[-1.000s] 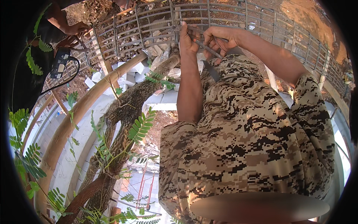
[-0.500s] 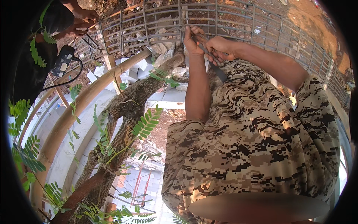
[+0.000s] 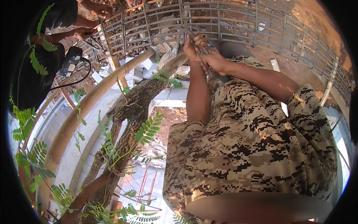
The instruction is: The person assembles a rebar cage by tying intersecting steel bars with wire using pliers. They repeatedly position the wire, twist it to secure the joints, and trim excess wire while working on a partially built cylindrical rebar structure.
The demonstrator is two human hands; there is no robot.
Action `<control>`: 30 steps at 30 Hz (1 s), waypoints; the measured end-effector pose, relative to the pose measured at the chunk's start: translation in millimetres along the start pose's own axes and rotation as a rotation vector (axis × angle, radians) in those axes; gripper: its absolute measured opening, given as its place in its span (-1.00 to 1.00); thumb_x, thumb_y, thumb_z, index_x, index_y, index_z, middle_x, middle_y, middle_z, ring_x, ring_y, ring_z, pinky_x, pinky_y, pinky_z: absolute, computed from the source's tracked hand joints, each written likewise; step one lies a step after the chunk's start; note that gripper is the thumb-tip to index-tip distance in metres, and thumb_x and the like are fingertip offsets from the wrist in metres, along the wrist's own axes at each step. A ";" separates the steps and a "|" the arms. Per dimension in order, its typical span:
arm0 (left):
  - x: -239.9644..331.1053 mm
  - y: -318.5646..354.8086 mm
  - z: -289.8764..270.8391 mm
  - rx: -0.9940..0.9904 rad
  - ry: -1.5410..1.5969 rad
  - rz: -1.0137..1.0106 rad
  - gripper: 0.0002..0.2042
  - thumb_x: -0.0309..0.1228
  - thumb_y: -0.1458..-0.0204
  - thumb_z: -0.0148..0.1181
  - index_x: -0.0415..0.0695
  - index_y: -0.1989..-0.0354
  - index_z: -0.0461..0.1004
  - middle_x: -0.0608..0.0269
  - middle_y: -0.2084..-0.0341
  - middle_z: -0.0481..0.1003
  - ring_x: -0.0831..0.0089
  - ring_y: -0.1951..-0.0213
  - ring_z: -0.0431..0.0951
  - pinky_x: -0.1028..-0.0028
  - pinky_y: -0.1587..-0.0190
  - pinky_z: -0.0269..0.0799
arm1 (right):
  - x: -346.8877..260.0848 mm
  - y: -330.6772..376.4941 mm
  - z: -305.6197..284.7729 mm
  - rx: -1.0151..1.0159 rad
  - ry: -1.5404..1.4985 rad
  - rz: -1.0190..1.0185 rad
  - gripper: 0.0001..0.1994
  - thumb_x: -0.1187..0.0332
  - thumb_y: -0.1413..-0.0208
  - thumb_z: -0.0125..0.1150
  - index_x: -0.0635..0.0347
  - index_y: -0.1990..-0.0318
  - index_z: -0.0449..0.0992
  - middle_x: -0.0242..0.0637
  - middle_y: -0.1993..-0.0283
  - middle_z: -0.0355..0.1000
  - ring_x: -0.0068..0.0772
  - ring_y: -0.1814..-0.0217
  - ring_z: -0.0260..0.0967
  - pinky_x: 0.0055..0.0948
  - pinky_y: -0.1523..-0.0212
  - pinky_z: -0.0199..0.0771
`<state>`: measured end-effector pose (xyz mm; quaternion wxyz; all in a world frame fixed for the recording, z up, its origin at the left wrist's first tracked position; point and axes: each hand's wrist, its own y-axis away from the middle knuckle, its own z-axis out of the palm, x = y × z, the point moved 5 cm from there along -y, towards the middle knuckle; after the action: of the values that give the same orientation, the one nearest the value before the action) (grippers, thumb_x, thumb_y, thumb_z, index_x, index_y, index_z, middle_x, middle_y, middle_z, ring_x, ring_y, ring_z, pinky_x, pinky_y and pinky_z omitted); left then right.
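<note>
My left hand [image 3: 192,50] is closed around the upper part of a long dark metal tool [image 3: 222,78], close to the bars of a rebar cage [image 3: 220,16]. Just below and to the right, my right hand [image 3: 214,61] wraps the same tool lower down. Its top end reaches the near bars of the cage, beside an upright tie. Its lower end points toward my camouflage shirt. My fingers cover most of its middle, so its exact kind cannot be made out.
At upper left a co-worker's hands [image 3: 100,10] are at the cage's end. A rough tree trunk [image 3: 130,106] with leafy twigs and a curved wooden pole [image 3: 87,102] run along my left. White block pieces [image 3: 136,71] lie behind them. A dark bag [image 3: 71,65] hangs at left.
My right hand has come in slightly toward my left, and its elbow is a little lower. Less of the tool's lower end shows. The view has shifted slightly; the co-worker's hands have moved apart.
</note>
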<state>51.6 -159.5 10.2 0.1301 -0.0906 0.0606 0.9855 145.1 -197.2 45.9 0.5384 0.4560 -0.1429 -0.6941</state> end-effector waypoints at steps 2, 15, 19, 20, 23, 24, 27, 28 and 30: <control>6.2 -8.2 6.3 0.104 -0.172 0.064 -0.76 -0.22 -0.31 0.01 -0.17 0.19 0.37 0.33 0.45 0.36 0.50 0.40 0.38 0.36 0.17 0.46 | -15.8 4.5 5.5 -0.139 -0.100 0.061 -0.77 0.29 -0.12 -0.03 0.31 0.41 0.39 -0.21 0.52 0.34 -0.30 0.53 0.38 -0.26 0.58 0.39; 11.0 -73.5 -19.3 1.112 -0.539 0.435 -0.73 -0.23 -0.26 -0.14 -0.22 0.33 0.27 0.11 0.59 0.40 0.24 0.67 0.40 0.21 0.63 0.33 | -129.5 18.2 -34.8 0.190 1.878 -0.161 -0.51 0.10 -0.06 0.16 0.43 0.06 0.47 0.13 0.22 0.53 0.06 0.24 0.56 -0.10 0.28 0.56; -14.7 -56.7 34.9 0.764 -0.932 0.431 -0.65 -0.17 -0.24 0.04 -0.29 0.19 0.29 0.15 0.51 0.42 0.40 0.57 0.37 0.32 0.48 0.41 | -142.5 24.5 -47.6 0.017 1.068 0.243 -0.74 0.27 -0.15 0.12 0.37 0.23 0.43 -0.20 0.47 0.43 -0.33 0.54 0.38 -0.31 0.56 0.39; -17.8 -37.5 43.3 0.852 -1.110 0.434 -0.66 -0.20 -0.23 0.07 -0.31 0.17 0.30 0.15 0.48 0.43 0.44 0.54 0.37 0.35 0.46 0.41 | -138.1 26.0 -45.8 -0.033 0.815 0.304 -0.79 0.31 -0.16 0.10 0.32 0.29 0.40 -0.26 0.49 0.39 -0.40 0.58 0.31 -0.37 0.57 0.35; -28.3 11.3 63.2 0.824 -1.226 0.685 -0.70 -0.32 -0.24 0.08 -0.37 0.07 0.36 0.18 0.40 0.46 0.46 0.43 0.44 0.40 0.38 0.44 | -106.6 27.3 -31.0 -0.161 0.157 0.414 -0.84 0.37 -0.18 0.07 0.23 0.40 0.36 -0.36 0.52 0.32 -0.55 0.62 0.20 -0.48 0.59 0.30; -30.9 21.4 66.3 0.790 -1.246 0.772 -0.69 -0.33 -0.25 0.08 -0.38 0.05 0.37 0.13 0.32 0.45 0.42 0.34 0.46 0.39 0.31 0.45 | -94.4 26.6 -24.6 -0.197 0.011 0.407 -0.85 0.37 -0.19 0.06 0.23 0.38 0.37 -0.34 0.50 0.34 -0.54 0.59 0.24 -0.48 0.58 0.33; -35.5 35.8 68.2 0.853 -1.452 0.915 -0.67 -0.34 -0.25 0.07 -0.41 -0.01 0.37 -0.03 0.09 0.38 0.30 0.08 0.46 0.37 0.11 0.46 | -80.1 27.6 -24.9 -0.261 0.113 0.385 -0.79 0.28 -0.23 0.02 0.27 0.26 0.41 -0.22 0.35 0.43 -0.43 0.39 0.45 -0.35 0.38 0.56; -37.9 32.9 73.3 0.804 -1.683 0.910 -0.65 -0.34 -0.25 0.07 -0.40 -0.03 0.35 -0.07 0.02 0.33 0.27 0.02 0.42 0.35 0.05 0.44 | -81.3 27.7 -28.0 -0.224 0.191 0.367 -0.77 0.26 -0.24 0.00 0.28 0.24 0.41 -0.20 0.32 0.44 -0.40 0.35 0.47 -0.29 0.32 0.60; -39.8 34.1 78.7 0.781 -1.987 0.912 -0.62 -0.36 -0.21 0.14 -0.37 -0.07 0.30 -0.08 -0.12 0.26 0.24 -0.19 0.34 0.35 -0.15 0.34 | -87.5 28.2 -33.6 -0.111 0.362 0.369 -0.69 0.21 -0.24 -0.04 0.31 0.12 0.44 -0.12 0.22 0.44 -0.26 0.22 0.51 0.01 0.16 0.62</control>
<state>67.4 -190.6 98.0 -0.2278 0.7994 0.2586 0.4921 189.3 -121.3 89.0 0.6968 0.5089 -0.0866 -0.4980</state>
